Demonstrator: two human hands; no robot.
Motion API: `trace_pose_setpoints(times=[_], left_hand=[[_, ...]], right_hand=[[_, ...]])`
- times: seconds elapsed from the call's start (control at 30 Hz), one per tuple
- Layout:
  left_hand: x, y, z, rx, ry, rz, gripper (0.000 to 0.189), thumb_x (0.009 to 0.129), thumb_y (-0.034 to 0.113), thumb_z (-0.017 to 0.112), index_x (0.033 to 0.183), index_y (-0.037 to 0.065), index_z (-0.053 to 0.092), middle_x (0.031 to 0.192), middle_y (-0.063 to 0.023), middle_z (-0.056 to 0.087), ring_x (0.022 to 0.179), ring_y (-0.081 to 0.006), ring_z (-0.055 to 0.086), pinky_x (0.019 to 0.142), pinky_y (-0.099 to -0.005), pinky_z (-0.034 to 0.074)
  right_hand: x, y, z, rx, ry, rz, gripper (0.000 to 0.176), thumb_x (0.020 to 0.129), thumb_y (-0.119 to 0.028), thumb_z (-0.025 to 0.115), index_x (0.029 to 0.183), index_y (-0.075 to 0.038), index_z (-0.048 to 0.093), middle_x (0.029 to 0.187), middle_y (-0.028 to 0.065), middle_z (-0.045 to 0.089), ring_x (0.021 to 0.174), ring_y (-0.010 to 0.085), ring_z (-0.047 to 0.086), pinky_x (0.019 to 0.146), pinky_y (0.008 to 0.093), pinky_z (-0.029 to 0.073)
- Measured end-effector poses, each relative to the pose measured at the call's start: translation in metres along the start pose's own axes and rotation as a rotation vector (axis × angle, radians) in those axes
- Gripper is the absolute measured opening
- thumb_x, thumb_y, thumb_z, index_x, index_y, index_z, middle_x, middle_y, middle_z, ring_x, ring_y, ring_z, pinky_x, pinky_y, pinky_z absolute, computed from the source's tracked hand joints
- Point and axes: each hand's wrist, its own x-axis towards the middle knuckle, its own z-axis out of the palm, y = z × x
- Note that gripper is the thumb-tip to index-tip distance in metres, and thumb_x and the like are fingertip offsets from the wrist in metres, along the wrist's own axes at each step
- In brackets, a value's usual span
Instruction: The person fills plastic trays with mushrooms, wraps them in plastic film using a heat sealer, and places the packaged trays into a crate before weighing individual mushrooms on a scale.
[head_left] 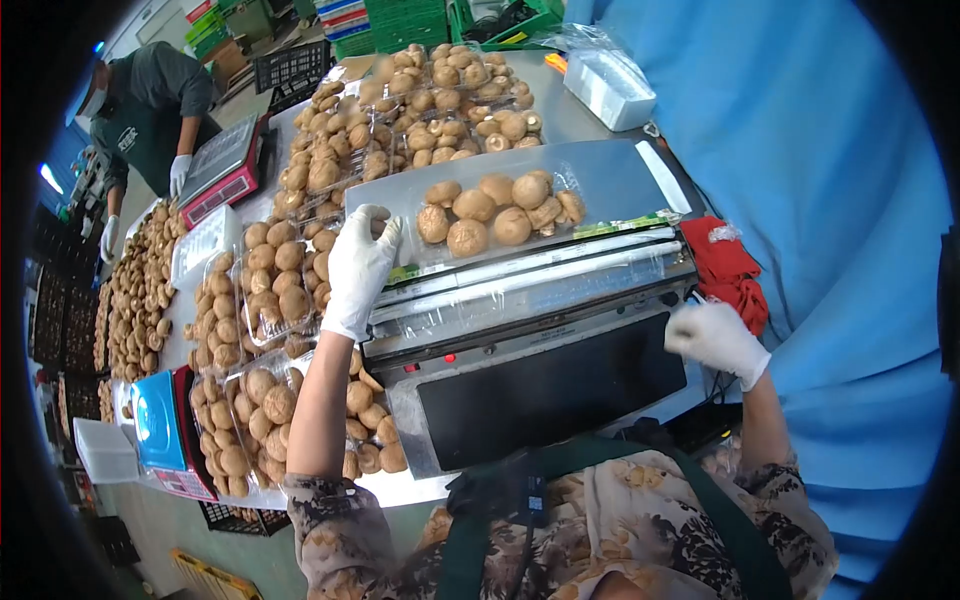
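Observation:
A group of brown mushrooms point(512, 226) sits on the pale plate of a film-wrapping machine point(540, 390), with clear film around them. My left hand point(362, 268), in a white glove, is at the plate's left edge beside the mushrooms. Its fingers are curled in; whatever they pinch is hidden. At the machine's front right corner is my right hand point(718, 340), also gloved and closed. A thin pale piece sticks up by its fingers, but I cannot make out what it holds. Printed green tape point(625, 225) runs along the film in front of the mushrooms.
Clear packs of mushrooms point(275, 285) crowd the table on the left and behind. White trays point(610, 90) stand at the back right, by a blue curtain point(800, 150). A red cloth point(722, 270) lies right. A co-worker point(155, 120) with gloved hands stands near a scale point(222, 165).

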Motion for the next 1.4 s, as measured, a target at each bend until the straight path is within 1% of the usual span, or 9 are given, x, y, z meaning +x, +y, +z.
trace_pose_setpoints(times=[0.07, 0.23, 0.6, 0.7, 0.87, 1.03, 1.13, 1.27, 1.4], left_hand=[[-0.001, 0.001, -0.001, 0.078, -0.09, 0.001, 0.028, 0.088, 0.03, 0.059, 0.093, 0.002, 0.064, 0.084, -0.0168, 0.067, 0.081, -0.032, 0.065, 0.072, -0.0367, 0.049], [-0.001, 0.001, 0.011, 0.039, -0.206, -0.032, 0.029, 0.088, 0.027, 0.056, 0.091, 0.0, 0.065, 0.082, -0.0207, 0.066, 0.081, -0.0347, 0.064, 0.074, -0.0392, 0.049], [-0.005, 0.011, 0.017, 0.057, -0.214, -0.032, 0.03, 0.088, 0.029, 0.057, 0.093, 0.001, 0.066, 0.083, -0.0208, 0.066, 0.081, -0.0345, 0.064, 0.074, -0.0394, 0.048], [-0.017, 0.014, 0.013, 0.131, -0.073, 0.034, 0.028, 0.088, 0.03, 0.058, 0.094, 0.003, 0.066, 0.083, -0.0171, 0.066, 0.079, -0.0318, 0.065, 0.072, -0.0379, 0.048], [-0.084, 0.021, -0.038, 0.42, 0.205, 0.118, 0.025, 0.084, 0.031, 0.066, 0.083, 0.006, 0.064, 0.075, -0.0123, 0.061, 0.071, -0.031, 0.061, 0.066, -0.0391, 0.048], [-0.108, 0.031, -0.036, 0.564, -0.042, 0.0, 0.034, 0.081, 0.037, 0.067, 0.074, 0.004, 0.068, 0.075, -0.0164, 0.064, 0.071, -0.033, 0.063, 0.066, -0.0403, 0.049], [-0.101, 0.043, -0.023, 0.532, -0.155, -0.091, 0.034, 0.081, 0.038, 0.067, 0.08, 0.004, 0.071, 0.076, -0.017, 0.066, 0.074, -0.032, 0.065, 0.068, -0.0397, 0.049], [-0.101, 0.037, -0.019, 0.051, -0.168, -0.2, 0.031, 0.082, 0.031, 0.065, 0.083, 0.0, 0.068, 0.075, -0.0117, 0.066, 0.064, -0.0252, 0.062, 0.062, -0.0355, 0.048], [-0.149, 0.027, -0.06, -0.947, -0.298, -0.518, 0.023, 0.087, 0.022, 0.058, 0.088, 0.0, 0.064, 0.076, -0.0001, 0.058, 0.059, -0.0105, 0.047, 0.061, -0.0266, 0.04]], right_hand=[[0.019, 0.003, 0.009, 0.295, 0.453, -0.181, 0.013, 0.083, -0.007, 0.055, 0.091, -0.008, 0.065, 0.091, 0.0103, 0.065, 0.083, 0.028, 0.064, 0.073, 0.036, 0.051], [0.112, 0.003, 0.01, 0.32, 0.758, -0.168, 0.016, 0.086, -0.016, 0.058, 0.095, -0.004, 0.064, 0.096, 0.0122, 0.063, 0.094, 0.0298, 0.059, 0.083, 0.0379, 0.046], [0.179, 0.014, 0.029, 0.146, 0.779, -0.087, 0.018, 0.084, -0.021, 0.059, 0.082, -0.005, 0.065, 0.088, 0.0144, 0.064, 0.089, 0.0344, 0.06, 0.08, 0.044, 0.047], [0.16, 0.024, 0.026, 0.213, 0.754, -0.206, 0.018, 0.086, -0.021, 0.058, 0.085, -0.005, 0.067, 0.089, 0.014, 0.065, 0.087, 0.0336, 0.06, 0.079, 0.0434, 0.047], [0.074, 0.046, 0.013, 0.24, 0.939, 0.017, 0.02, 0.086, -0.021, 0.061, 0.083, -0.003, 0.067, 0.084, 0.0144, 0.065, 0.085, 0.033, 0.06, 0.076, 0.0423, 0.047], [0.072, 0.034, 0.038, -0.108, 0.791, 0.092, 0.039, 0.081, -0.045, 0.064, 0.07, -0.008, 0.07, 0.076, 0.0108, 0.065, 0.078, 0.0305, 0.059, 0.069, 0.043, 0.045], [0.082, 0.017, 0.035, -0.167, 0.612, 0.215, 0.036, 0.079, -0.042, 0.066, 0.069, -0.009, 0.072, 0.073, 0.0107, 0.065, 0.078, 0.0297, 0.06, 0.071, 0.0431, 0.045], [0.09, 0.029, 0.047, 0.682, 0.647, 0.074, 0.028, 0.083, -0.027, 0.064, 0.068, -0.003, 0.067, 0.065, 0.0085, 0.06, 0.066, 0.0163, 0.058, 0.064, 0.0302, 0.043], [0.024, 0.035, 0.03, 1.439, 0.202, -0.117, 0.027, 0.091, -0.018, 0.049, 0.067, -0.007, 0.05, 0.067, 0.004, 0.053, 0.062, 0.0107, 0.048, 0.058, 0.0241, 0.039]])
